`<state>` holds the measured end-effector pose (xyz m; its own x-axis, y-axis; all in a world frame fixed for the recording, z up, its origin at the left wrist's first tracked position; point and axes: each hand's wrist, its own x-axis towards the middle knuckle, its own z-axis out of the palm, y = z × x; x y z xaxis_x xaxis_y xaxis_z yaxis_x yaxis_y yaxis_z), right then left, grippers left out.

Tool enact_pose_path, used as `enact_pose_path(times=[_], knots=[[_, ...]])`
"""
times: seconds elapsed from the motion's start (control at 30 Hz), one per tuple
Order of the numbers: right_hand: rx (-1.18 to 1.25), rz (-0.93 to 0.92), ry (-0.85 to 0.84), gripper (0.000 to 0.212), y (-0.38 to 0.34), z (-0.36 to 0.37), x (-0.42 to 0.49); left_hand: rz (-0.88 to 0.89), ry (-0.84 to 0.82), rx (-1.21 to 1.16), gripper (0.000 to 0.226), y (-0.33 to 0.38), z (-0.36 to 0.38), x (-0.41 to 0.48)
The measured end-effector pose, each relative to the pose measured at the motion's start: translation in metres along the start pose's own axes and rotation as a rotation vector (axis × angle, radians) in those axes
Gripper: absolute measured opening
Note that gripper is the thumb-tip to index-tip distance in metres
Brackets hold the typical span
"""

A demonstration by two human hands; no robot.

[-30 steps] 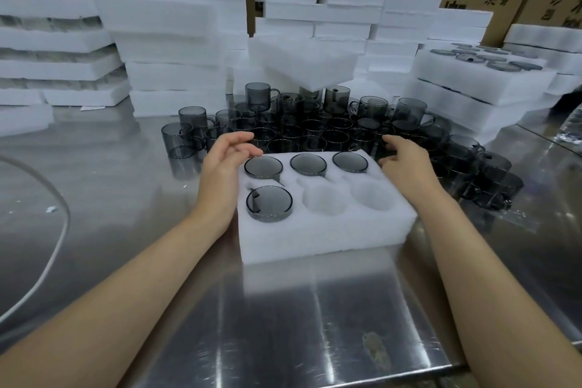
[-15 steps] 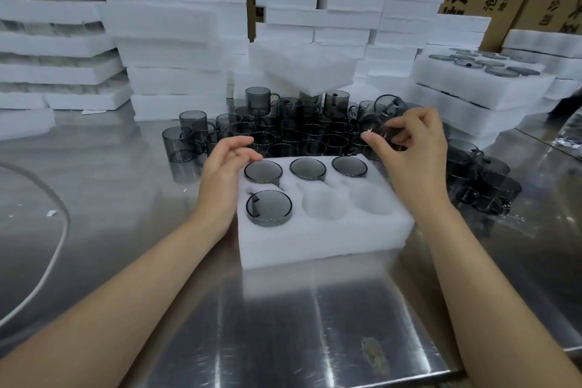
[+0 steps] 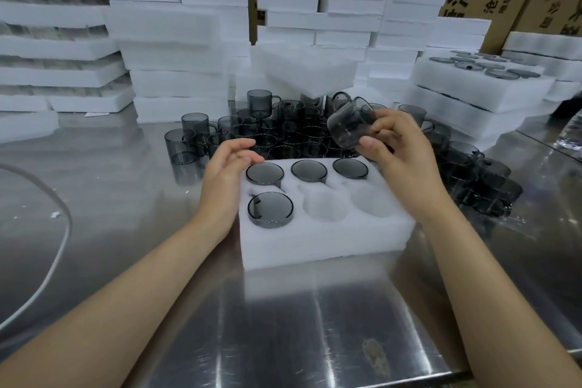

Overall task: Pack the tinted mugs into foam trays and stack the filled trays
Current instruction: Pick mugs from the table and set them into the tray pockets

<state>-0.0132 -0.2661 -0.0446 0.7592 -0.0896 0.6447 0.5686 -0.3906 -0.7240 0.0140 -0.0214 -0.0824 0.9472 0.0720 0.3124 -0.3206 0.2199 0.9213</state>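
Right hand (image 3: 401,148) grips a tinted mug (image 3: 351,126), tilted, above the foam tray (image 3: 327,239); left hand (image 3: 225,173) open at tray's left edge; four pockets filled; best turned base-up, seated squarely in the empty pocket (image 3: 324,206).

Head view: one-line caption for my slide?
Right hand holds a tinted mug tilted, near a foam tray with four of six pockets filled; left hand at its edge.
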Motion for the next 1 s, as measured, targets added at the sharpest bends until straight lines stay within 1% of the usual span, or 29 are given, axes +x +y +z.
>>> enact_pose_path(times=[0.07, 0.13, 0.2, 0.23, 0.27, 0.33, 0.4, 0.47, 0.53, 0.6, 0.7, 0.77, 0.83, 0.9, 1.0], knots=[[0.364, 0.128, 0.013, 0.015, -0.005, 0.002, 0.001, -0.001, 0.010, 0.009, 0.026, 0.000, 0.000, 0.000], [0.660, 0.223, 0.032, 0.013, -0.010, 0.001, 0.002, -0.005, 0.018, 0.022, 0.029, 0.000, 0.000, 0.001], [0.886, 0.311, 0.018, 0.021, -0.016, -0.002, 0.004, -0.011, 0.019, 0.024, 0.030, 0.000, 0.001, 0.002], [0.936, 0.345, 0.011, 0.026, -0.018, -0.003, 0.004, -0.013, 0.019, 0.027, 0.029, 0.000, 0.001, 0.002], [0.934, 0.379, 0.022, 0.031, -0.019, -0.002, 0.004, -0.014, 0.020, 0.029, 0.029, 0.000, 0.001, 0.002], [0.812, 0.431, 0.072, 0.032, -0.019, -0.001, 0.003, -0.016, 0.023, 0.032, 0.029, 0.000, 0.001, 0.002], [0.718, 0.429, 0.075, 0.025, -0.016, -0.001, 0.002, -0.016, 0.022, 0.038, 0.029, 0.000, 0.000, 0.002], [0.735, 0.388, 0.024, 0.016, -0.014, -0.002, 0.001, -0.016, 0.018, 0.041, 0.029, 0.000, 0.000, 0.002], [0.714, 0.367, -0.024, 0.032, -0.015, -0.001, 0.000, -0.019, 0.018, 0.035, 0.030, 0.000, 0.000, 0.001], [0.633, 0.367, -0.075, 0.046, -0.018, 0.000, -0.001, -0.022, 0.017, 0.035, 0.030, 0.000, -0.001, 0.001], [0.485, 0.359, -0.225, 0.052, -0.022, 0.000, -0.005, -0.027, 0.008, 0.029, 0.032, 0.000, -0.002, 0.002], [0.379, 0.321, -0.311, 0.051, -0.025, 0.000, -0.008, -0.030, 0.006, 0.026, 0.033, 0.000, -0.002, 0.002], [0.268, 0.282, -0.353, 0.045, -0.027, 0.003, -0.010, -0.027, 0.004, 0.032, 0.034, 0.000, -0.003, 0.002], [0.153, 0.236, -0.350, 0.040, -0.031, 0.008, -0.013, -0.016, 0.002, 0.048, 0.034, 0.000, -0.003, 0.001], [-0.044, 0.111, -0.324, 0.043, -0.037, 0.016, -0.021, -0.006, 0.004, 0.053, 0.032, 0.001, -0.002, 0.001]])
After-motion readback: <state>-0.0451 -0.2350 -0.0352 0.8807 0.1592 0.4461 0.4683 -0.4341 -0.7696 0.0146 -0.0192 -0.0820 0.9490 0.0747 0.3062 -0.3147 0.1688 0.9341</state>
